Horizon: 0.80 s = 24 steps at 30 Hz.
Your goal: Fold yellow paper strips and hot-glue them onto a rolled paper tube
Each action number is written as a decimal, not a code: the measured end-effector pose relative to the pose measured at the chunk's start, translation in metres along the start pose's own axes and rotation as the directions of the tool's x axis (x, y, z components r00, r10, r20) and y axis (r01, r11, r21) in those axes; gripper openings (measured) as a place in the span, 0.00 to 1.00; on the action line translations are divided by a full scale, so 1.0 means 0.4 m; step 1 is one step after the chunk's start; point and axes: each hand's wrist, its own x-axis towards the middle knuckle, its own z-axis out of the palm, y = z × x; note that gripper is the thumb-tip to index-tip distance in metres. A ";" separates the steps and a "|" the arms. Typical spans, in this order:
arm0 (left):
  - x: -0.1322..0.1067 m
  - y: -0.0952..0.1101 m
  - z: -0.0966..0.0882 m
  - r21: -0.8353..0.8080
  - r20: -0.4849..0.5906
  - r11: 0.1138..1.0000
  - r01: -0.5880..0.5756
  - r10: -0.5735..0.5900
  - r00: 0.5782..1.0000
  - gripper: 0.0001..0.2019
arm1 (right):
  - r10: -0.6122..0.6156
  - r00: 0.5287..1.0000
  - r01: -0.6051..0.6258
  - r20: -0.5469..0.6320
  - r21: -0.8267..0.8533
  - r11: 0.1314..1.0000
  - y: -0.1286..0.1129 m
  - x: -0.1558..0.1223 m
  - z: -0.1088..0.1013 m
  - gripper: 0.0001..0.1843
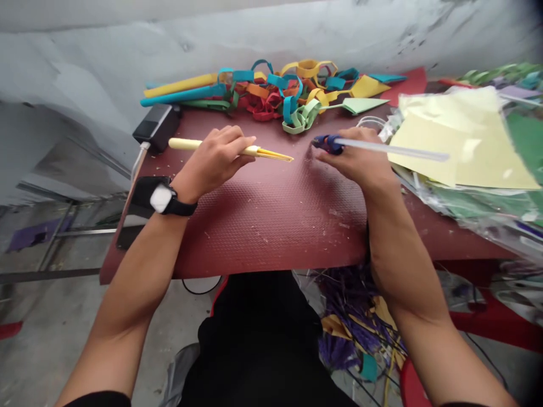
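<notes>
My left hand [220, 152], a watch on its wrist, is closed around a rolled pale-yellow paper tube [184, 144]. A narrow folded yellow strip [274, 154] sticks out of the tube's right end. Across a short gap, my right hand [360, 155] grips a dark blue hot glue gun [326, 143], nozzle to the left. A long whitish glue stick [403, 150] extends from its back over the hand. Behind both hands lie paper chains [292, 93] of blue, yellow, orange, red and green loops, some joined to rolled tubes and pointed paper pieces.
Bagged yellow and green paper sheets [462, 141] cover the right side of the maroon table [271, 226]. At left are a black box-shaped device [156, 127] with a white cable and a dark phone [138, 215]. A wall [127, 62] stands behind. Purple scraps [339, 316] lie below.
</notes>
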 end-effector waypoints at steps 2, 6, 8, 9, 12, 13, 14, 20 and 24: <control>-0.002 -0.003 -0.001 0.059 -0.008 0.998 0.002 -0.002 1.000 0.18 | -0.020 0.996 0.032 0.082 -0.141 0.990 -0.003 0.002 -0.002 0.17; -0.001 0.005 -0.008 0.102 -0.050 0.995 -0.005 0.010 0.999 0.18 | -0.128 0.947 0.144 0.296 -0.031 0.989 -0.017 0.003 -0.012 0.18; 0.003 0.015 -0.013 0.127 -0.075 0.992 -0.013 0.023 0.997 0.16 | -0.168 0.953 0.154 0.251 0.075 0.985 -0.033 -0.004 -0.023 0.16; 0.006 0.021 -0.014 0.141 -0.084 0.990 -0.017 0.029 0.996 0.15 | -0.188 0.969 0.171 0.162 0.117 0.978 -0.047 -0.009 -0.027 0.13; 0.013 0.039 -0.013 0.168 -0.092 0.985 -0.031 0.047 0.995 0.16 | -0.269 0.945 0.305 -0.188 0.197 0.932 -0.107 -0.028 -0.023 0.12; 0.016 0.043 -0.010 0.169 -0.090 0.985 -0.037 0.053 0.995 0.17 | -0.316 0.919 0.367 -0.236 0.215 0.905 -0.129 -0.034 -0.014 0.13; 0.018 0.048 -0.007 0.167 -0.087 0.985 -0.043 0.059 0.994 0.18 | -0.370 0.894 0.426 -0.254 0.223 0.877 -0.149 -0.038 -0.003 0.14; 0.023 0.062 0.013 0.187 -0.044 0.976 -0.110 0.120 0.992 0.21 | -0.483 0.838 0.513 -0.254 0.064 0.856 -0.190 -0.047 0.058 0.06; 0.022 0.069 0.018 0.144 -0.065 0.985 -0.094 0.104 0.992 0.19 | -0.515 0.812 0.532 -0.274 -0.012 0.846 -0.187 -0.052 0.057 0.09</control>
